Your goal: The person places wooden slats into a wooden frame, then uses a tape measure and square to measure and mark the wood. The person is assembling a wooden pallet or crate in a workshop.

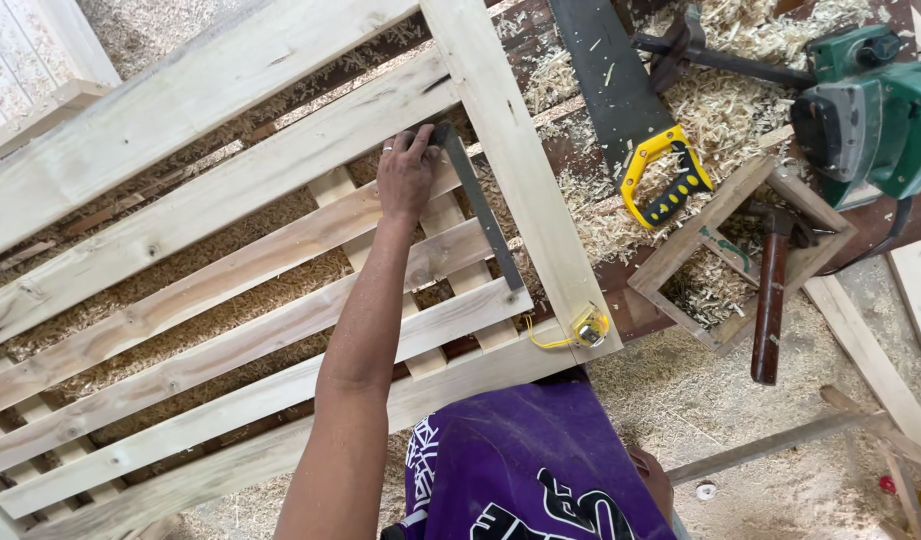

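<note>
The left hand (406, 178) is reaching forward over a slatted wooden frame (231, 300) and is pressing on the corner of a metal try square (478, 205). The fingers (413, 143) are lying bent over the short arm of the square, where it is meeting an upper slat of the frame; the hand is gripping or holding down the square, not lying loose. A ring is showing on one finger. From the hand, the long dark blade of the square is running to the right and toward the person, along the inside of the thick side rail (521, 170).

The right hand (653, 480) is staying low, near the body, just beside the purple shirt (526, 460). Only a part of it is showing, so I cannot tell if it is clenched or released.

Nearer to the person than the left hand, a yellow tape measure (589, 327) is lying on the corner of the frame. To the right of the left hand, a handsaw with a yellow and black handle (666, 178) is resting on wood shavings. Farther right, a hammer (771, 290) is lying across a small square wooden box (681, 255), and a green electric planer (871, 110) is sitting beyond it.
</note>
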